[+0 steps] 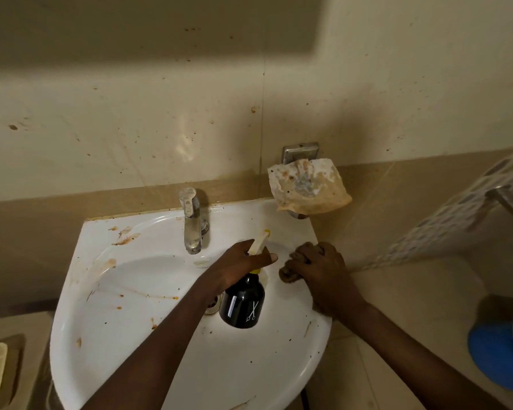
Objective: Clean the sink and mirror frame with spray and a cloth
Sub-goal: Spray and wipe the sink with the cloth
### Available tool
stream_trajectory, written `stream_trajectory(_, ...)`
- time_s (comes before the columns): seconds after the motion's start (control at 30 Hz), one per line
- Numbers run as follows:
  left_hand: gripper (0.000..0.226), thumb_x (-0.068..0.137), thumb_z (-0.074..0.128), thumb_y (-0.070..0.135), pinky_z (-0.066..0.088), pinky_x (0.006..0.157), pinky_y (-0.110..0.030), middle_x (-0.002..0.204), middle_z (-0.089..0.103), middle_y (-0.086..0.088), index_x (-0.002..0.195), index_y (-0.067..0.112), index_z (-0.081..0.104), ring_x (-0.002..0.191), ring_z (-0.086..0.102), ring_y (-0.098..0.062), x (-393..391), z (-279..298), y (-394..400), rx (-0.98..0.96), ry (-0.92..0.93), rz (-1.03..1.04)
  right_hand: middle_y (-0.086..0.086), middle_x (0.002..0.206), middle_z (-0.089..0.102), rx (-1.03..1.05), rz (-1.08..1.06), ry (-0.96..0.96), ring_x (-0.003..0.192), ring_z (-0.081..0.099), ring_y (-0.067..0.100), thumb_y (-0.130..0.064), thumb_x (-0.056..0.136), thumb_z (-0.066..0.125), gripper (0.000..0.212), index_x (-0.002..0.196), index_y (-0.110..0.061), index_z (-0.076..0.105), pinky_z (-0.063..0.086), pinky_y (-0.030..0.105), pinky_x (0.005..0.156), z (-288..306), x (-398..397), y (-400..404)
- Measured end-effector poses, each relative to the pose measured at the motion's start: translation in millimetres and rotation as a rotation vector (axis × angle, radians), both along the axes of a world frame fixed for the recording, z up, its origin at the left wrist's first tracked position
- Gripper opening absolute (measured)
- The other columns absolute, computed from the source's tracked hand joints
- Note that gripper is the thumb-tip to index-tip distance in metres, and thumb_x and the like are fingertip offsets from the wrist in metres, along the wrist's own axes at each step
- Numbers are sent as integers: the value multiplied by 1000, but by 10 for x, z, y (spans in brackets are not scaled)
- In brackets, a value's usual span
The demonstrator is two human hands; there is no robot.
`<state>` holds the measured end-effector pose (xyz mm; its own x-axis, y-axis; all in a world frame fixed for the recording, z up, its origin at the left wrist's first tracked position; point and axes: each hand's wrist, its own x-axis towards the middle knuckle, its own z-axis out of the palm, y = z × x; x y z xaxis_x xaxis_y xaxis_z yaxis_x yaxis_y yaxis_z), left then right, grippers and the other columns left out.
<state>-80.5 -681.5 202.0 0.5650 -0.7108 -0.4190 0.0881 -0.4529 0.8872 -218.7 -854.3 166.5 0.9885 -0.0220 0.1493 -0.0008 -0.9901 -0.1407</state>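
A white sink [107, 335] with brown stains on its left rim and basin fills the lower middle. My left hand [240, 261] grips the neck of a black spray bottle [242, 303] with a cream and yellow trigger head, held over the drain. My right hand [320, 267] holds a bunched brown cloth [288, 273] and presses it on the sink's right rim. The mirror frame is not in view; only a dark shadowed band shows at the top of the wall.
A chrome tap [191, 220] stands at the back of the sink. A stained soap dish [308, 184] hangs on the speckled wall at the right. A blue bucket [501, 350] sits on the floor, a white lattice rack [456, 208] beside it.
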Motion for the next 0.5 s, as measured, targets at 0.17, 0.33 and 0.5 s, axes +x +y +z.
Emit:
stream_trajectory(0.17, 41, 82, 73, 36, 48, 73, -28, 76, 63, -7, 92, -1, 61, 69, 62, -13, -16, -40, 20, 13, -70, 28, 2, 114, 55, 35, -173, -30, 93, 53, 32, -5, 56, 74, 59, 109, -27, 58, 48, 42, 72, -32, -26, 73)
stream_trajectory(0.33, 48, 73, 70, 47, 48, 79, -31, 82, 65, -11, 95, 5, 63, 81, 64, -17, -20, -64, 92, 11, -26, -22, 9, 105, 64, -38, -331, -130, 85, 59, 38, -7, 63, 78, 46, 107, -18, 67, 48, 37, 60, 33, 411, 116)
stream_trajectory(0.5, 36, 74, 70, 41, 46, 74, -28, 73, 65, -4, 83, 6, 63, 70, 63, -12, -35, -54, 152, -17, -64, 39, 13, 107, 62, -136, -402, -87, 86, 58, 39, -9, 72, 73, 42, 112, -16, 62, 50, 38, 60, 35, 452, 165)
